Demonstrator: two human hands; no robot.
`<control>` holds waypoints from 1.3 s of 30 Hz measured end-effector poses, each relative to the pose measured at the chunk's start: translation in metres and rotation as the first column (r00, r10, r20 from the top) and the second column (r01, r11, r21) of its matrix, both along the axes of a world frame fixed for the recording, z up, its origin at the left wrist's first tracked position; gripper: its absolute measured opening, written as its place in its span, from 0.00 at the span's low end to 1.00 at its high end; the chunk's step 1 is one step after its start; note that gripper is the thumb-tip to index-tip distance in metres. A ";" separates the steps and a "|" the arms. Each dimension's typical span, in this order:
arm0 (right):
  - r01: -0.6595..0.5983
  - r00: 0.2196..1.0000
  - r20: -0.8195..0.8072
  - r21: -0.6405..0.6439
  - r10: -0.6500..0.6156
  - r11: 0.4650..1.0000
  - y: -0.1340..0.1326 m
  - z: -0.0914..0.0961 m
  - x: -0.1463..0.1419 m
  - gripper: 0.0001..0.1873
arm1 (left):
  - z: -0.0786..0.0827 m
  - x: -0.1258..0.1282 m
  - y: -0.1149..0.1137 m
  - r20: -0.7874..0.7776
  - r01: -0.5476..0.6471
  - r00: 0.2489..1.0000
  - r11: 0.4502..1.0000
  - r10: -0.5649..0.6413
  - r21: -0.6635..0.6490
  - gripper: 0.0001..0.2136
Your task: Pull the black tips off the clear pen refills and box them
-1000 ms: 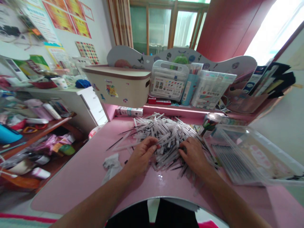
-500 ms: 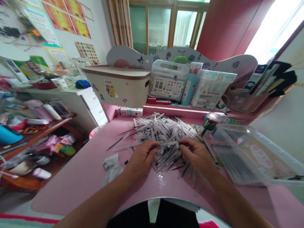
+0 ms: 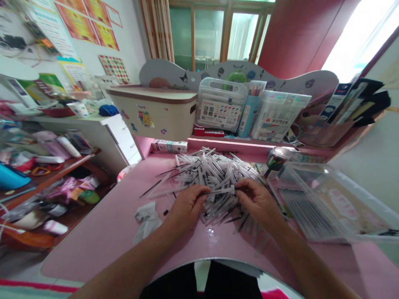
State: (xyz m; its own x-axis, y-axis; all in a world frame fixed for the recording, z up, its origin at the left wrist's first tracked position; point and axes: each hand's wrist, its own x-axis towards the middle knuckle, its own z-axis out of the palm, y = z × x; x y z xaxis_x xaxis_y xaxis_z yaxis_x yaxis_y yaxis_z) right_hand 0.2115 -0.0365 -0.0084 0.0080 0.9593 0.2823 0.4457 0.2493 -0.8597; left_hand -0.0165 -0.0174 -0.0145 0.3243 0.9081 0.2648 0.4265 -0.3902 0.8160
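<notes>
You have a white tube (image 3: 220,191) near the middle of the frame, level from side to side between your two hands, just above the near part of a pile (image 3: 215,168) of similar tubes and thin dark rods. Your left hand (image 3: 188,206) is pinched on the tube's left end, thumb and forefinger together. Your right hand (image 3: 256,202) is closed with its fingertips at the right end, where a small dark bit shows; your fingers hide exactly what they grip there. The pile spreads over the centre of the pink desk (image 3: 102,232), with a few dark rods straying toward the left. Just left of your left hand lies a small black cap (image 3: 165,212), and beyond it, lower left of centre, a crumpled whitish wrapper (image 3: 146,218). Right of the pile stands a can (image 3: 278,158), and at the right of the frame a clear box (image 3: 343,237) holds a row of slim grey rods (image 3: 311,216). Behind the pile, left of centre, a carton (image 3: 170,146) lies under the ledge. Along that ledge, across the upper middle, you have a cream bin (image 3: 168,118), a clear case (image 3: 220,110), a blue holder (image 3: 245,118) and a marker case (image 3: 276,120).
</notes>
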 end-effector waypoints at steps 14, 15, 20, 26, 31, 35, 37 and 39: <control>0.006 1.000 0.027 0.014 -0.006 1.000 0.000 0.000 0.001 0.08 | 0.004 0.000 -0.005 0.014 0.003 1.000 1.000 -0.003 -0.023 0.11; 0.003 0.999 0.032 0.012 -0.004 1.000 0.000 0.000 0.002 0.08 | 0.005 0.000 -0.005 0.015 0.000 1.000 1.000 0.000 -0.021 0.11; -0.017 0.996 0.092 -0.009 0.018 1.000 0.000 0.006 0.000 0.09 | 0.005 0.000 -0.004 -0.006 -0.017 1.000 1.000 0.017 -0.014 0.11; -0.032 0.990 0.137 -0.060 0.040 0.998 -0.001 0.009 0.001 0.10 | 0.003 -0.001 -0.001 -0.023 -0.027 0.999 1.000 0.027 -0.004 0.11; -0.059 0.980 0.186 -0.063 0.070 0.996 -0.001 0.005 0.001 0.11 | 0.004 -0.003 -0.001 -0.034 -0.019 0.999 1.000 0.019 0.024 0.11; -0.049 0.974 0.221 -0.035 0.056 0.998 -0.002 0.004 0.000 0.09 | 0.005 -0.003 -0.001 -0.029 -0.023 0.999 0.999 0.023 0.027 0.11; -0.054 0.981 0.183 -0.037 0.060 0.998 -0.002 0.004 -0.001 0.08 | 0.005 -0.003 -0.001 -0.025 -0.020 0.999 0.999 0.021 0.026 0.11; -0.062 0.992 0.104 -0.043 0.067 0.997 -0.001 0.005 -0.001 0.07 | 0.004 -0.004 0.000 -0.026 -0.009 1.000 1.000 0.009 0.005 0.12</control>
